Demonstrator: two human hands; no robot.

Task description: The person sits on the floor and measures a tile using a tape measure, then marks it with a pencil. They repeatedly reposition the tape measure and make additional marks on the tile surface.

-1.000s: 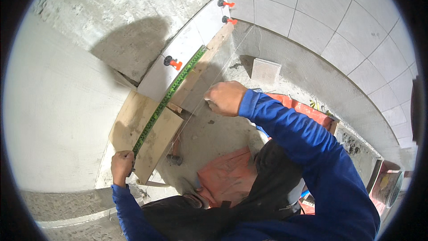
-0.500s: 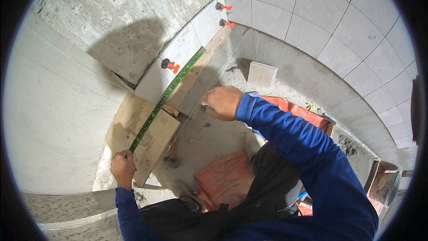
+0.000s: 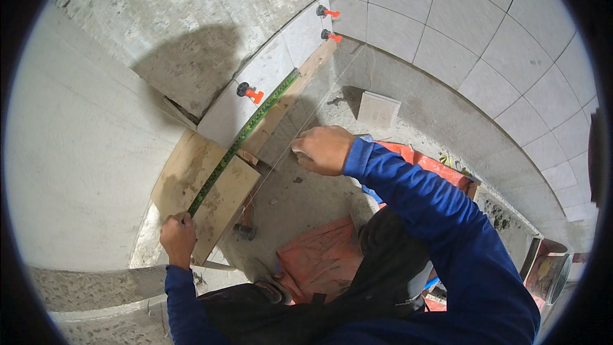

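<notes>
My left hand (image 3: 177, 239) is closed round the near end of a green tape measure (image 3: 262, 107) with black markings. The blade runs away over two pale boards (image 3: 225, 201) and along the lower edge of white wall tiles (image 3: 268, 57); its far tip rests near a tile joint. My right hand (image 3: 325, 149) is held curled above the floor, fingertips beside a thin taut string (image 3: 278, 162). Whether those fingers pinch the string cannot be made out. Orange-and-black tile levelling clips (image 3: 250, 92) stick out from the tiles. A wooden batten (image 3: 290, 103) runs beneath the tile row.
A hammer (image 3: 244, 230) lies on the floor by the boards. Orange sheeting (image 3: 319, 257) is spread between my legs. A square tile piece (image 3: 378, 110) leans near the far wall. At the right stand a mortar trough (image 3: 504, 214) and a bucket (image 3: 550, 276).
The tape's blade now lies straighter and closer along the tile edge. Both hands keep their holds with only slight movement; the whole view has shifted a little.
</notes>
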